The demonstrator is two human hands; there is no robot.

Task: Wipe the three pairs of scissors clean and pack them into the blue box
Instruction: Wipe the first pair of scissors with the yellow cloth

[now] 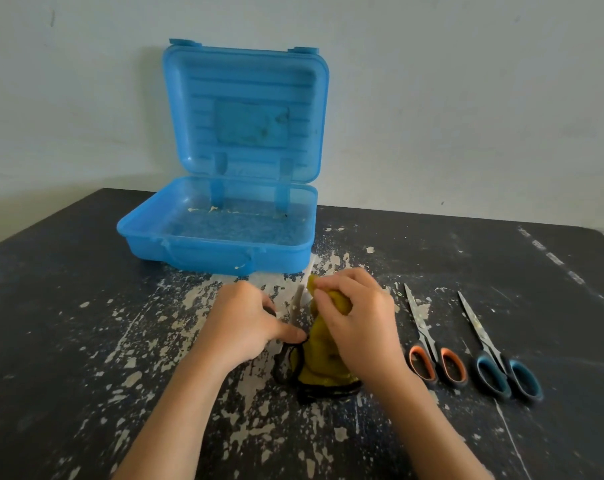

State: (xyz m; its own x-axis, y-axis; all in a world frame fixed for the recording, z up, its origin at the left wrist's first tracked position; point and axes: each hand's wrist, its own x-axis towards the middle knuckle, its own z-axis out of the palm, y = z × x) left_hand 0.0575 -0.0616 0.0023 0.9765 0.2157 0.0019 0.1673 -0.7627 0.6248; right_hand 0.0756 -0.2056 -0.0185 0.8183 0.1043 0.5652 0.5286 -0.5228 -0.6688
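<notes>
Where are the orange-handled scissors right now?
In the head view, the orange-handled scissors lie on the table, just right of the right hand and left of the blue-handled scissors, blades pointing away.

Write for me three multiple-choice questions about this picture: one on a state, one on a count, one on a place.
1. The blue box is:
A) shut
B) open, with its lid raised
C) lying upside down

2. How many pairs of scissors lie untouched on the table?
A) one
B) two
C) three

3. Where is the yellow-green cloth?
A) inside the box
B) hanging on the lid
C) in the right hand

Answers:
1 B: the lid stands up behind the bottom half.
2 B: the orange-handled pair and the blue-handled pair lie side by side, while the left hand holds the third pair.
3 C: the right hand grips the cloth against the third pair.
</notes>
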